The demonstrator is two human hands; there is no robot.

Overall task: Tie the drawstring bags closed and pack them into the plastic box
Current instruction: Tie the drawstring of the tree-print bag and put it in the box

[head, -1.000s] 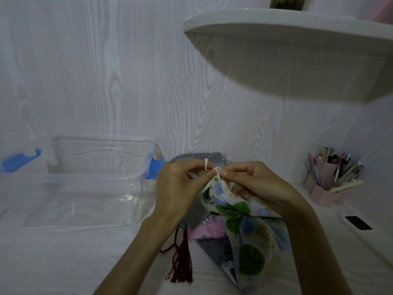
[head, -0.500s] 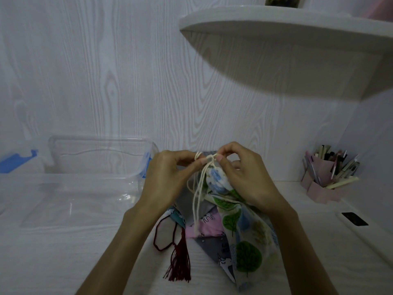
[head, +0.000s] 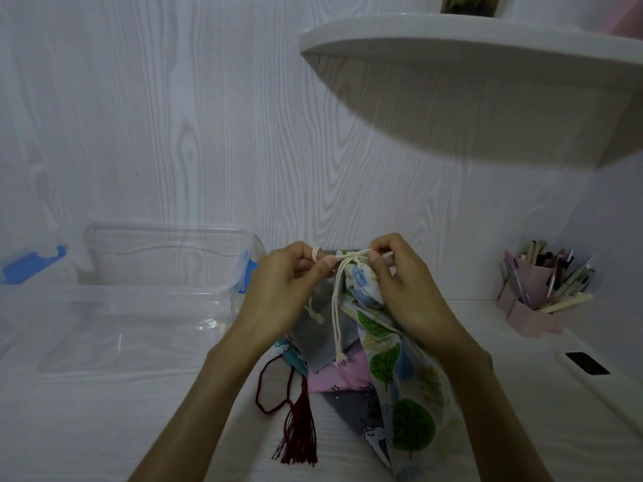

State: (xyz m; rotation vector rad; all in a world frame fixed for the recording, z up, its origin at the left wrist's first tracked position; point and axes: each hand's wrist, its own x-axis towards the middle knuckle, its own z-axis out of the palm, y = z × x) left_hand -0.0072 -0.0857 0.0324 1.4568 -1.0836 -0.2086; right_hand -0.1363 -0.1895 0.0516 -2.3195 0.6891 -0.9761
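Cinching knot: left hand [head: 288,287] and right hand [head: 403,283] each pinch the cream drawstring [head: 349,257] atop the tree-print bag [head: 393,370]; pull evenly outward. Plastic box [head: 167,238] at 9 o'clock.

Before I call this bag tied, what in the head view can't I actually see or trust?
- Knot on the cream cord: both hands' fingers pinch it at the neck of the tree-print bag; tightness unreadable.
- Grey bag and pink bag: overlapped by the tree-print bag and left hand; closure hidden.
- Plastic box: left part cut off by the frame edge.
- Pen holder: contents too small.
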